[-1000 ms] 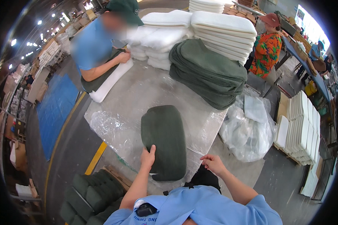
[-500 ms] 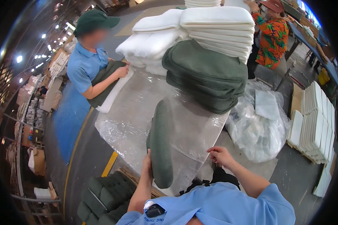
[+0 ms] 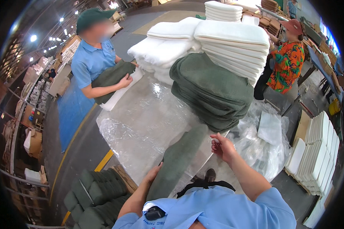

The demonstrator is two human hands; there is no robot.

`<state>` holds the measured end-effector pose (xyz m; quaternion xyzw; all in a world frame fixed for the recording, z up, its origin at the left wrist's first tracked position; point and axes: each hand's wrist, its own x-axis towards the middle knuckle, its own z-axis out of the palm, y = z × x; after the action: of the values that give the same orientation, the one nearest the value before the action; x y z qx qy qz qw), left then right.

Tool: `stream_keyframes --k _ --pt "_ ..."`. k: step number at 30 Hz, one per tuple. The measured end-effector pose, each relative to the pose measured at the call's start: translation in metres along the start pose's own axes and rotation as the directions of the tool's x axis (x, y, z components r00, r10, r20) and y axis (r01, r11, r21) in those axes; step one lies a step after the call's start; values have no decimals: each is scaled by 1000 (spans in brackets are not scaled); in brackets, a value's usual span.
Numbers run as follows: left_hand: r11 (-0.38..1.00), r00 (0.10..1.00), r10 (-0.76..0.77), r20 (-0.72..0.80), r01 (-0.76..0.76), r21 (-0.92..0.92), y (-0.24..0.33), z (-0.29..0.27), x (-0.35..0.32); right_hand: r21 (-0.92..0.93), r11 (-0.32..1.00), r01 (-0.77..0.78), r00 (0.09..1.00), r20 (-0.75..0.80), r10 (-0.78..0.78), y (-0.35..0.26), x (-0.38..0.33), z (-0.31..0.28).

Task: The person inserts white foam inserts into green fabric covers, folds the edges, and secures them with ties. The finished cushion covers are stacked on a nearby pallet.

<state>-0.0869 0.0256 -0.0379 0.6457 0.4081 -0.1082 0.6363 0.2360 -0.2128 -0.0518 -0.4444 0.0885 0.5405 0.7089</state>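
A long, padded dark green cushion (image 3: 178, 162) stands on its narrow side at the table's near edge, slanting away to the right. My left hand (image 3: 153, 174) grips its left side near the close end. Just right of the cushion's far end, my right hand (image 3: 223, 148) is raised with fingers curled into a pinch; whatever is in them, if anything, is too small to tell. Beyond lies a tall stack of dark green fabric covers (image 3: 212, 89). The table (image 3: 132, 118) is wrapped in clear plastic film.
White foam pads (image 3: 233, 38) are piled at the table's back. A co-worker in blue (image 3: 91, 63) handles a green cover over a white pad at left. Finished-looking green cushions (image 3: 101, 191) sit lower left. Plastic bags (image 3: 256, 152) and stacked white pads (image 3: 313, 156) stand right.
The cushion has tilted, its far end swinging right toward the cover stack and its near end coming closer to me. My right hand has risen slightly, its fingers curling in beside that far end.
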Motion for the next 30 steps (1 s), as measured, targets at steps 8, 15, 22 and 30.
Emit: stream_keyframes --k 8,15,22,30 --pt "882 993 -84 85 34 469 23 -30 35 -40 999 -15 1000 -12 14 -7 38 16" --pt "722 932 290 -216 -64 689 -24 3 57 -679 733 -30 999 -41 4 0 64 0" --pt "826 874 347 -339 -114 552 -10 -8 52 -996 93 -15 940 17 342 -30 106 68" --pt "945 966 105 -237 -23 326 -36 -40 28 -832 410 -374 864 -152 480 11 145 107"
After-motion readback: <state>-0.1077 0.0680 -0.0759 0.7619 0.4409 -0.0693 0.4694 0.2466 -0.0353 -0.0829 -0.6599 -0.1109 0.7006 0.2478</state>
